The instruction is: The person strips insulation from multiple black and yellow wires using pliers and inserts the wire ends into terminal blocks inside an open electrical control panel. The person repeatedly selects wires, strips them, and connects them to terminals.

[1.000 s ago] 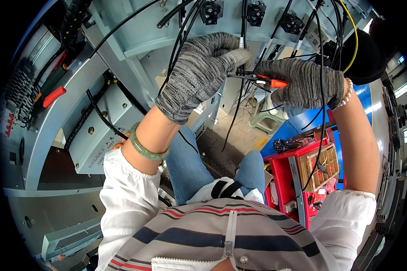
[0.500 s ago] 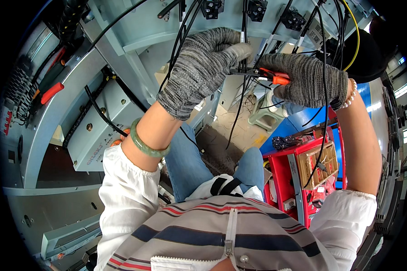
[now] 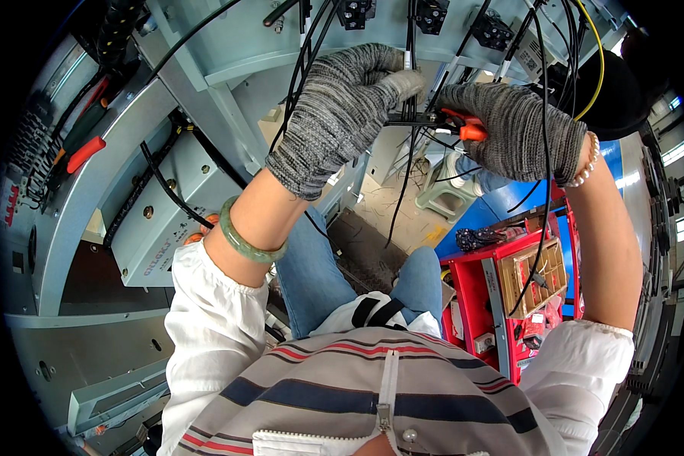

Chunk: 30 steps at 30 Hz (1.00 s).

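My left hand (image 3: pixel 340 114), in a grey knitted glove, is closed with thumb and fingers pinched round a bundle of thin black cables (image 3: pixel 410 45) that hangs from the frame above. My right hand (image 3: pixel 515 131), gloved alike, grips cutting pliers (image 3: pixel 473 132) with red-orange handles. Their dark jaws lie level across the cables just below my left fingertips. Whether the blades touch a cable cannot be made out. One loose black cable (image 3: pixel 404 190) dangles below the jaws. Several of my right fingers are hidden behind the glove's back.
Black terminal blocks (image 3: pixel 432 17) line the metal frame above. More cables (image 3: pixel 546 152) hang before my right wrist. At right stands a red cart (image 3: pixel 494 304) with a wooden compartment tray (image 3: pixel 518 283). Red-handled tools (image 3: pixel 87 154) hang at left. A pale green stool (image 3: pixel 442 196) stands beyond.
The pliers and my right hand have shifted very slightly, and the loose cable's lower end has swung a little to the right. My left hand keeps its pinch.
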Available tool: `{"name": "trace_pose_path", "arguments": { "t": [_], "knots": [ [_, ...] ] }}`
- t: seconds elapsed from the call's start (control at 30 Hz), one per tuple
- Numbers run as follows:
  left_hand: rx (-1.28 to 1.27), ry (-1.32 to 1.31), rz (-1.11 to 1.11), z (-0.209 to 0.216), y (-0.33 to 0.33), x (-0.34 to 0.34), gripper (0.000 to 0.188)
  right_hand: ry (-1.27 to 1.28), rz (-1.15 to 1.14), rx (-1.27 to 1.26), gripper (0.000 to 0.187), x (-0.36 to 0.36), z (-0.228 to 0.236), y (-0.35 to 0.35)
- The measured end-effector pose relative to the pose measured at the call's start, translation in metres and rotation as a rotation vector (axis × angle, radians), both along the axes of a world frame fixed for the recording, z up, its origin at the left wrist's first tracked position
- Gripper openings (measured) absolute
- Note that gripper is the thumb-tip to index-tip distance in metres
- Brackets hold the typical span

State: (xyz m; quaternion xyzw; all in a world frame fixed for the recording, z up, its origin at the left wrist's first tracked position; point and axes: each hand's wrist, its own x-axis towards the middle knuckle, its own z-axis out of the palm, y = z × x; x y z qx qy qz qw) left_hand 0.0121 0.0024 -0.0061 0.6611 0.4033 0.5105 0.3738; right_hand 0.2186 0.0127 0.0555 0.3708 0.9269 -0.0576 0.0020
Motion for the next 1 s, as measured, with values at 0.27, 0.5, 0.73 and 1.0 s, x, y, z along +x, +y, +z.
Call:
{"name": "trace_pose_path", "arguments": {
  "t": [0.27, 0.5, 0.73, 1.0],
  "knots": [
    [0.015, -0.031, 0.009, -0.003, 0.0, 0.002, 0.024, 0.006, 0.0, -0.012, 0.041, -0.001, 0.002, 0.002],
    [0.025, 0.056, 0.017, 0.002, 0.001, 0.001, 0.024, -0.122, 0.014, -0.115, 0.037, -0.005, 0.014, 0.003],
    [0.058, 0.051, -0.038, -0.001, 0.005, -0.002, 0.022, -0.128, -0.058, -0.221, 0.054, -0.007, 0.015, 0.008],
    [0.065, -0.106, -0.056, -0.009, 0.009, 0.0, 0.027, -0.041, 0.012, -0.148, 0.042, 0.002, 0.006, 0.011]
  ]
}}
